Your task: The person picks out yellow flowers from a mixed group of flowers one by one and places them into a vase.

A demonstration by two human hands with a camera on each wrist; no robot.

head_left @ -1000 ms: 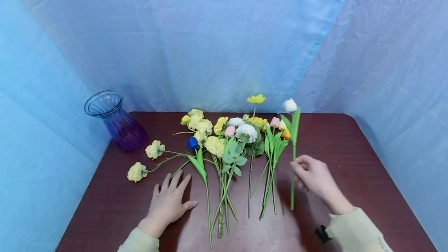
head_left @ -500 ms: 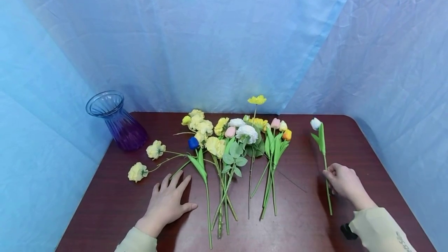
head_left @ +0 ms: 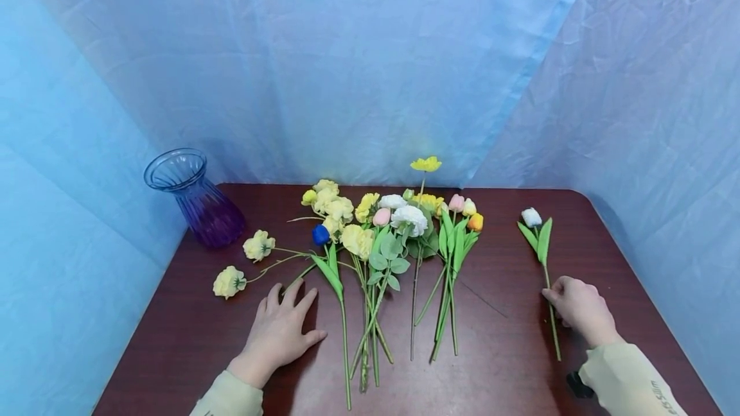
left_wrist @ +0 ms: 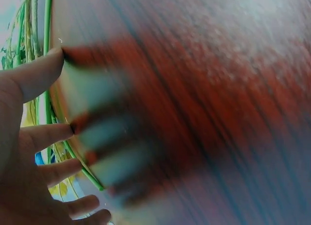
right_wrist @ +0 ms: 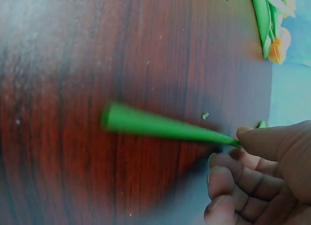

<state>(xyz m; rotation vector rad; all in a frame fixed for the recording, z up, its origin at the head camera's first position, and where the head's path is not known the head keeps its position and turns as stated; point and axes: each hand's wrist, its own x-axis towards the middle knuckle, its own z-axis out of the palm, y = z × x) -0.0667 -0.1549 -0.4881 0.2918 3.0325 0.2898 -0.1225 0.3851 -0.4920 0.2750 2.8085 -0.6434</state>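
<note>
At the right of the table my right hand [head_left: 582, 311] pinches the green stem of a white tulip [head_left: 531, 217]. In the right wrist view thumb and fingers meet on that stem [right_wrist: 165, 128], its cut end pointing away from the palm. My left hand [head_left: 281, 328] rests with spread fingers on the table, holding nothing. Just right of it lies a blue tulip [head_left: 320, 235] with a long stem. A thin green stem [left_wrist: 87, 174] passes by the left fingertips in the left wrist view.
A blue-purple glass vase [head_left: 211, 210] stands at the table's back left. Two pale yellow flowers [head_left: 229, 282] lie before it. Mid-table are white blooms [head_left: 409, 220], yellow ones and green leaves. Pink, yellow and orange tulips [head_left: 475, 222] lie right of them. Blue cloth [head_left: 358, 69] hangs behind.
My right hand has carried the white tulip rightward, away from the other tulips, and lowered it to the table at the right. My left hand has stayed in place.
</note>
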